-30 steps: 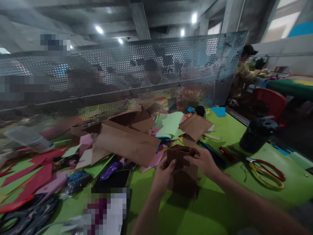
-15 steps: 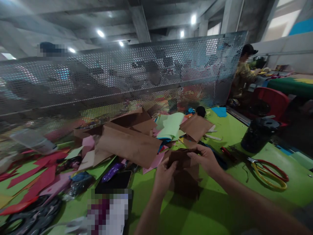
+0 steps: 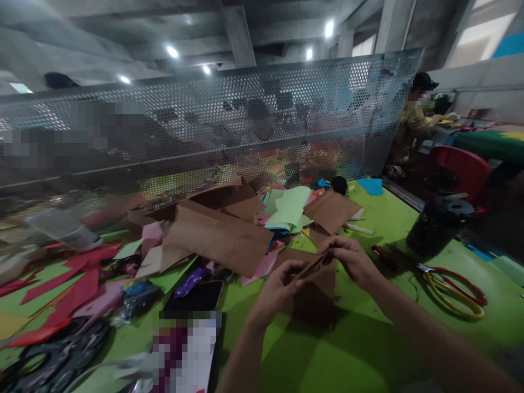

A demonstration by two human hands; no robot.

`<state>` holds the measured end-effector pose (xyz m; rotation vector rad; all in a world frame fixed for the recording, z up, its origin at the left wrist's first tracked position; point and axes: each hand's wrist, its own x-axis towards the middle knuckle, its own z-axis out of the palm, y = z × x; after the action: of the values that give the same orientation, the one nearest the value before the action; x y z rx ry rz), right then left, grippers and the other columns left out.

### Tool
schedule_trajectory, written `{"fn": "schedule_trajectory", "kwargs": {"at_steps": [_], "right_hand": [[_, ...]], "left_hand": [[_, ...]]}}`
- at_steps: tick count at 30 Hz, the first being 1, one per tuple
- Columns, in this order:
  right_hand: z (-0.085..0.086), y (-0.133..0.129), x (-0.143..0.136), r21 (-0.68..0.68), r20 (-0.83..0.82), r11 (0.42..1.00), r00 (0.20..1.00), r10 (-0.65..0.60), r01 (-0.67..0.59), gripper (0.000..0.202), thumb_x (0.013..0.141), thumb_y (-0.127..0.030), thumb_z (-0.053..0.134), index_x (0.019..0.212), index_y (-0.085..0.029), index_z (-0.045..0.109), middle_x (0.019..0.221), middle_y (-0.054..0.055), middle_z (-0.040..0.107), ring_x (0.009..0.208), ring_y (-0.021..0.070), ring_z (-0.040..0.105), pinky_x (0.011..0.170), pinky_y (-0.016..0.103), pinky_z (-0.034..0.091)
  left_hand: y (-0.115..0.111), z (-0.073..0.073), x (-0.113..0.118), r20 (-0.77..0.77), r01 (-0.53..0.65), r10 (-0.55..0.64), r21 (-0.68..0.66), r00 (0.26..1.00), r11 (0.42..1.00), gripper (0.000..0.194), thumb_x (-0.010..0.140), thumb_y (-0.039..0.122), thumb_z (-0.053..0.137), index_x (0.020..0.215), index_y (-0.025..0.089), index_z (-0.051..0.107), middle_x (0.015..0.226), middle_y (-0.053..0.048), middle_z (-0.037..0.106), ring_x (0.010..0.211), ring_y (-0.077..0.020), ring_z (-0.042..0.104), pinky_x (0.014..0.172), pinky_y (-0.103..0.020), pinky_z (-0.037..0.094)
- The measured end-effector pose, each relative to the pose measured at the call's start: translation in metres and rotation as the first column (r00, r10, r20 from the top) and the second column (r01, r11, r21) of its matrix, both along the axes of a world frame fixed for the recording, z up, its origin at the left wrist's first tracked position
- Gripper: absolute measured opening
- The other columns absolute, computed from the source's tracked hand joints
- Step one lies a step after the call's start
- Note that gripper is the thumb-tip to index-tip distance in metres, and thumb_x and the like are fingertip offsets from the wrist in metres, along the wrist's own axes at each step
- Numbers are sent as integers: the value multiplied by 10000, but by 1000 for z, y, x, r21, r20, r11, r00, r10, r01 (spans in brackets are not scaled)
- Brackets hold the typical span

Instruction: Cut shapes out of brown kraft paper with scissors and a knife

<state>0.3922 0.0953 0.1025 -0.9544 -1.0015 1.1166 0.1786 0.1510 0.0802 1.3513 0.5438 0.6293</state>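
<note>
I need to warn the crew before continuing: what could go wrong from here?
The folded brown paper, pinched between the fingers of the left hand and right hand, might crease or slip out of line. The right forearm could brush the scissors lying beside it.

A perforated metal partition [image 3: 229,120] crosses behind the green desk [image 3: 352,349]; bright lights [image 3: 172,52] dot the concrete ceiling [image 3: 192,24], and a red chair [image 3: 470,166] stands far right.
</note>
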Motion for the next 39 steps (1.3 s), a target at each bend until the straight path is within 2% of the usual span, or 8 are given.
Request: {"fn": "schedule_trajectory", "kwargs": {"at_steps": [4,10,16,19,23,28,32,39], "right_hand": [[4,-3,2,29,-7,997,998,66,-66,209,612,-124,564,707,-191,737,713,23,682,708,163,594,704,270,439],[2,-6,-6,-11,-93,969,965,243,-245,176,584,-128,551,668,-172,700,723,32,670,719,166,591,707,267,423],[3,-4,-10,-74,-188,967,956,227,-244,183,686,-216,692,862,-199,739,916,40,727,838,194,649,781,291,469],[3,-3,-12,-95,-149,990,985,88,-103,276,785,-385,727,1010,-227,744,1072,41,724,1010,214,641,864,299,474],[-2,-2,-13,-119,-178,990,983,48,-70,411,835,-598,649,949,-210,722,931,48,732,866,220,660,790,324,502],[-13,2,-10,-113,67,994,998,0,8,358,664,-433,846,874,-191,687,794,6,691,721,185,622,698,301,484],[-12,6,-5,-54,223,997,974,-49,62,287,654,-395,834,806,-187,706,751,3,686,714,184,613,695,300,475],[-8,1,-6,-19,310,998,949,-51,60,277,719,-442,795,819,-188,745,779,24,712,742,191,623,704,301,476]], "left_hand": [[-5,5,-2,78,186,-185,5,980,983,749,767,709,671,1320,207,609,1406,-138,565,1256,-325,543,1039,-421,437],[-11,1,13,-109,68,-78,-95,991,993,455,715,539,808,972,169,742,1006,-66,723,1006,-249,614,882,-312,469],[-10,-5,16,-76,-125,110,-231,991,965,466,550,474,919,700,147,624,667,26,589,635,-98,505,614,-200,381],[-6,-8,17,-39,-265,262,-181,964,947,483,545,473,915,649,162,560,586,56,525,559,-74,452,545,-183,350],[0,-15,19,-25,-416,417,-133,909,900,461,581,468,882,665,173,539,591,56,541,549,-79,479,540,-182,385],[-1,-16,18,-49,-457,457,16,888,890,328,662,420,813,730,169,612,683,13,612,635,-138,561,590,-240,466],[-3,-14,16,-70,-441,487,330,871,835,181,761,345,707,732,177,647,689,-5,625,682,-164,571,621,-255,455],[-5,-11,17,-90,-369,452,447,888,815,121,750,264,682,674,186,630,670,13,586,657,-142,529,603,-234,396]]}}
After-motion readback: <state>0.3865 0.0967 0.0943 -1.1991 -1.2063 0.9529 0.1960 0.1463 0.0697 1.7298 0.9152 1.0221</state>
